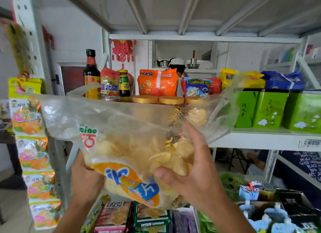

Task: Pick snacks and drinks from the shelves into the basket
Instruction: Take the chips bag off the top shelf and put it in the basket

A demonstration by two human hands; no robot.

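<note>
A large clear bag of pale yellow chips [132,146] with an orange and blue label is held up in front of the shelves, filling the middle of the view. My left hand [85,179] grips its lower left corner from below. My right hand [189,165] grips its right side, thumb on the front and fingers curled behind the plastic. The empty top of the bag spreads out wide to both sides. No basket is in view.
The shelf [271,139] behind holds a dark sauce bottle [91,74], orange snack packs [157,82], gold-lidded jars [171,100] and green tea tins [270,109]. Candy strips [33,146] hang at the left. Biscuit packs [114,215] lie below. A person [178,66] stands beyond.
</note>
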